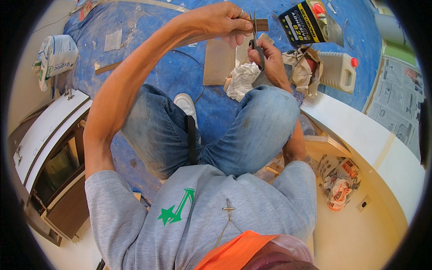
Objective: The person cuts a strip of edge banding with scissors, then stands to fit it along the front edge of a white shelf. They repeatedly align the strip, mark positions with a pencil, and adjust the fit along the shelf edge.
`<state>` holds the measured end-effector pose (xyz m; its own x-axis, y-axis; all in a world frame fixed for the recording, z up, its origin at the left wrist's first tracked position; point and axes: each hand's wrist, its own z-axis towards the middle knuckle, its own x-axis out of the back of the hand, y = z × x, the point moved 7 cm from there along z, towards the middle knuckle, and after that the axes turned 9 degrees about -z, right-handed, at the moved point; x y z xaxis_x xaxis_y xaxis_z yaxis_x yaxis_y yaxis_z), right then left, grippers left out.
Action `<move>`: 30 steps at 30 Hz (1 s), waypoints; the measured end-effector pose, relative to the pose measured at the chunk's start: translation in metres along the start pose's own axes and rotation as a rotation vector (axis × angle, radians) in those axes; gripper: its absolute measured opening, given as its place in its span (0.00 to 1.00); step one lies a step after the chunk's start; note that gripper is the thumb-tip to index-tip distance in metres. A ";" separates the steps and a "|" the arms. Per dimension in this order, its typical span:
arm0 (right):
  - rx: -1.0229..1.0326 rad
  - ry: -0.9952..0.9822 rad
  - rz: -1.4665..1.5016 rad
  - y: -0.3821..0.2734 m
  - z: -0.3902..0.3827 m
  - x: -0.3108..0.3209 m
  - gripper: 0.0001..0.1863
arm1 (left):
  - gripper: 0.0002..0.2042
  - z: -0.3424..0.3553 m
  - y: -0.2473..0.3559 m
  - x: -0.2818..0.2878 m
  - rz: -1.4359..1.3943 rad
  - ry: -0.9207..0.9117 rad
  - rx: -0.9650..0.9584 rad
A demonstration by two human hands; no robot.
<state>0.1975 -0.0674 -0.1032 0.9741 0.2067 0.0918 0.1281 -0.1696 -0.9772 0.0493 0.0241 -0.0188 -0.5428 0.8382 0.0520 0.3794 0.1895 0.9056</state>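
Note:
My left hand (223,21) is closed, pinching a dark brown strip (262,24) whose end sticks out to the right of the fingers. A pair of scissors (258,50) with dark handles is in my right hand (273,62), fingers through and around the grips. The blades point away from me and cross the strip close beside my left fingertips. I cannot tell whether they have cut into it. Below my right hand, near my knee, lies a crumpled white paper or cloth (243,81). A flat brown board (218,63) is under the hands.
Blue sheeting (157,76) covers the floor. At the far right stand a black and yellow adhesive can (303,22), a crumpled beige bag (308,69) and a white jug with a red cap (339,69). A white sack (56,56) and white panels (49,135) are at left.

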 end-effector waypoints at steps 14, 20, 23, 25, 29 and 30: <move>0.010 0.031 0.015 0.004 0.002 0.000 0.18 | 0.18 0.002 -0.002 -0.005 0.006 -0.019 0.038; -0.017 0.042 -0.060 0.002 0.000 0.005 0.17 | 0.19 0.006 -0.007 -0.003 -0.054 -0.042 -0.013; -0.016 0.062 -0.079 -0.001 0.002 0.006 0.15 | 0.19 0.008 -0.009 0.000 -0.061 -0.043 -0.047; 0.023 0.095 -0.007 -0.003 0.006 0.006 0.14 | 0.18 0.006 -0.007 -0.002 0.038 -0.051 -0.128; 0.125 0.180 -0.032 -0.008 0.007 0.016 0.12 | 0.18 0.002 -0.005 -0.010 0.139 -0.008 -0.202; 0.089 0.181 0.007 -0.004 0.008 0.019 0.11 | 0.19 0.002 -0.005 -0.009 0.126 0.024 -0.181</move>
<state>0.2137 -0.0552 -0.0988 0.9935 0.0279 0.1102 0.1121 -0.0832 -0.9902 0.0537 0.0170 -0.0251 -0.5177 0.8369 0.1779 0.3058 -0.0132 0.9520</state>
